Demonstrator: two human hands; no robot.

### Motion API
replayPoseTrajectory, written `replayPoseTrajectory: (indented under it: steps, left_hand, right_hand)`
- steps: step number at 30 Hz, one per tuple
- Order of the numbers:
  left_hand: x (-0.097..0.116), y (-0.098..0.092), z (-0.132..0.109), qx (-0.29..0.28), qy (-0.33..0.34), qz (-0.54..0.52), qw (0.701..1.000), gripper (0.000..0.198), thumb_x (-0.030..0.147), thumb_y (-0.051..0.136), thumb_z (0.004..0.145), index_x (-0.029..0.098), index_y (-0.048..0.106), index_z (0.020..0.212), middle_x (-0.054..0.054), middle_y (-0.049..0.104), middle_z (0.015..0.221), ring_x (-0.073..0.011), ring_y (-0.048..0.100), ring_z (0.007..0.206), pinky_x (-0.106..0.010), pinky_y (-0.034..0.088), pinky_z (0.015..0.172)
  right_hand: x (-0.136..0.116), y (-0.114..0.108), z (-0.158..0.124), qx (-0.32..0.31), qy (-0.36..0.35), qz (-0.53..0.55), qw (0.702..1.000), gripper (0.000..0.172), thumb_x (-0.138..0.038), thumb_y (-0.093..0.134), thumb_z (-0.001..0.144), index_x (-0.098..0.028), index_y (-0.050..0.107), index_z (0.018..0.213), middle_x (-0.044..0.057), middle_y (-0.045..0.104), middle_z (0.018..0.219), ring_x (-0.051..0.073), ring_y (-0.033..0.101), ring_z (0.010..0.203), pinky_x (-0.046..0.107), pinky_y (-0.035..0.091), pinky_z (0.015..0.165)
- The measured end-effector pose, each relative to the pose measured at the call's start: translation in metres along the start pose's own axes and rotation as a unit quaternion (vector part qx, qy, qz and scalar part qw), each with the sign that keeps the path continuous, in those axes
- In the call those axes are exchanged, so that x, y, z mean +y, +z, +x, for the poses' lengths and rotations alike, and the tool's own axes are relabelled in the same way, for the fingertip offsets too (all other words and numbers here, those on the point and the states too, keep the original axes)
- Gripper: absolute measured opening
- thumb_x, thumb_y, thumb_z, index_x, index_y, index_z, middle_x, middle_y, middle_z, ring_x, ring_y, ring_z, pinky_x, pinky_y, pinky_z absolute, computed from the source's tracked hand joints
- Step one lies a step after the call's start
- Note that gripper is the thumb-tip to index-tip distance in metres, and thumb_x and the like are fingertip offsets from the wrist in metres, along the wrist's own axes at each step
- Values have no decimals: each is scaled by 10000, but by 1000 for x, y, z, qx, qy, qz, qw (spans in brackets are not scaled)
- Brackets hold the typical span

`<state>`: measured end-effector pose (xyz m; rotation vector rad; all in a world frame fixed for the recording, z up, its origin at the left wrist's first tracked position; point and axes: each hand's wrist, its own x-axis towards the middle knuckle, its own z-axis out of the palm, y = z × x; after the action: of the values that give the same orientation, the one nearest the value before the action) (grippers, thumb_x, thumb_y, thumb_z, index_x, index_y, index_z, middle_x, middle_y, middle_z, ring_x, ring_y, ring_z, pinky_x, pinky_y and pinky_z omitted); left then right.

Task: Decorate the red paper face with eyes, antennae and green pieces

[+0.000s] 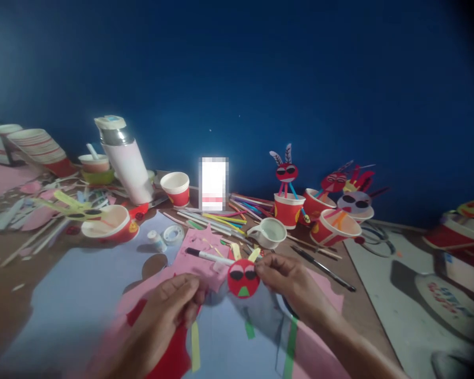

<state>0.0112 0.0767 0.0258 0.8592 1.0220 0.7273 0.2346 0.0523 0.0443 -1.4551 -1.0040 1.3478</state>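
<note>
A round red paper face (244, 281) with dark half-circle eyes, a green triangle mouth and pale yellow ears is pinched at its right edge by my right hand (286, 276). To its left, my left hand (176, 297) is closed with the fingers curled and thumb against them; what they hold, if anything, is hidden. A white marker with a black cap (209, 256) lies behind the face on pink paper (197, 237). Under my hands are blue paper (225, 342), red paper (174, 352), yellow strips (195, 345) and green strips (290, 345).
Red paper cups holding paper-faced figures (287, 210) stand at the back right. A white cup (272, 234) and coloured sticks (217, 221) lie ahead. Leftward are a white flask (126, 168), a small bottle (157, 241) and a tilted cup (106, 223). A black pen (326, 269) lies right.
</note>
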Motion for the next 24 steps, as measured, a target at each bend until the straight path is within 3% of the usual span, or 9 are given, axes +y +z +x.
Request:
replayPoseTrajectory:
  steps: [4, 9, 14, 17, 20, 24]
  left_hand:
    - [0, 0, 1, -16, -16, -6, 1000, 353, 487, 645, 727, 146, 582, 655, 21, 535, 624, -56, 368, 466, -216, 299, 476]
    - [-9, 10, -2, -24, -72, -51, 996, 357, 477, 719, 663, 157, 563, 673, 35, 530, 619, -31, 347, 417, -195, 259, 426]
    - [-18, 11, 0, -54, -70, -60, 994, 351, 446, 757, 628, 158, 561, 675, 63, 487, 496, -20, 300, 371, -181, 221, 398]
    - [-19, 7, 0, -32, -35, 15, 999, 350, 460, 737, 640, 149, 590, 700, 53, 507, 487, -30, 340, 367, -188, 233, 407]
    - [-10, 7, -3, -1, 18, 78, 997, 324, 445, 687, 692, 135, 643, 775, -5, 603, 654, -46, 401, 427, -199, 286, 438]
    - [3, 9, -9, 2, 38, 102, 994, 259, 396, 638, 726, 140, 632, 693, 0, 594, 619, -54, 394, 430, -198, 282, 437]
  right_hand:
    - [0, -5, 5, 21, -2, -13, 1000, 233, -389, 646, 690, -180, 580, 612, -55, 453, 521, 83, 370, 477, 222, 280, 465]
    - [15, 11, 1, -24, -3, -15, 1000, 250, -384, 611, 720, -175, 552, 598, -45, 471, 500, 81, 383, 450, 218, 303, 447]
    - [22, 20, -2, -51, -21, -35, 998, 249, -339, 566, 740, -173, 503, 564, -41, 467, 508, 80, 395, 460, 216, 333, 467]
    - [14, 10, -1, -40, -31, -73, 996, 233, -348, 552, 738, -174, 517, 585, -40, 471, 516, 91, 408, 473, 220, 335, 474]
    - [1, -12, 0, 0, -53, -134, 990, 253, -397, 508, 785, -181, 534, 655, -46, 465, 556, 95, 392, 495, 222, 307, 479]
    - [-6, -30, -4, 39, -70, -257, 963, 259, -321, 518, 790, -192, 496, 566, -58, 427, 515, 103, 375, 493, 233, 259, 477]
